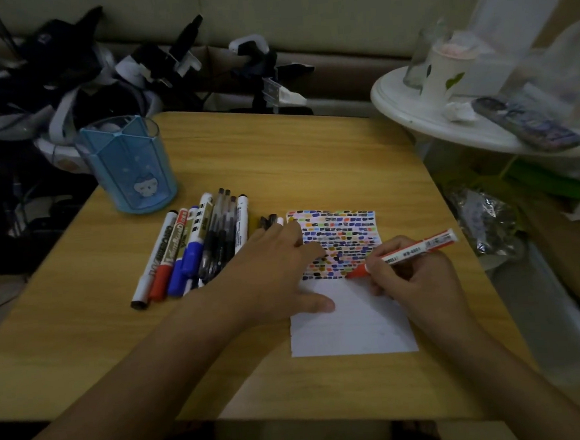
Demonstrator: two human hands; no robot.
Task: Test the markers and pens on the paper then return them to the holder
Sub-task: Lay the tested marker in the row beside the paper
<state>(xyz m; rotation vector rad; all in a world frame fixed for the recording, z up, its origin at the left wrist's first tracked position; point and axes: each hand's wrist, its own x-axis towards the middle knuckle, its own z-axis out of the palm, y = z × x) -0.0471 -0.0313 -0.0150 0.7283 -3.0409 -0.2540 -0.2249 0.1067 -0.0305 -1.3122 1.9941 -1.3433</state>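
My right hand (410, 273) pinches a red marker (402, 254), its tip touching the paper (352, 322) at the lower edge of the rows of coloured test marks that fill the sheet's upper half. The lower half of the sheet is white. My left hand (275, 275) lies flat with fingers spread, pressing down the paper's left edge, fingertips on the marks and thumb on the white part.

Just left of the paper, a bunch of markers and pens (198, 247) lies side by side on the table (294, 157), among them red-capped and blue-capped markers and several dark pens; a few more caps show beyond my left knuckles. Farther back, near the table's left corner, stands the blue holder (130, 165), upright, with a small cartoon face on its front.

The table is light wood-grain. Behind it, against a pale sofa (302, 16), lies a heap of black-and-white gear (106, 71). To the right stands a round white side table (429, 120) bearing a paper cup (446, 71), a glass jar (420, 59), a crumpled tissue (459, 111) and a patterned phone (529, 124). The room is dim.
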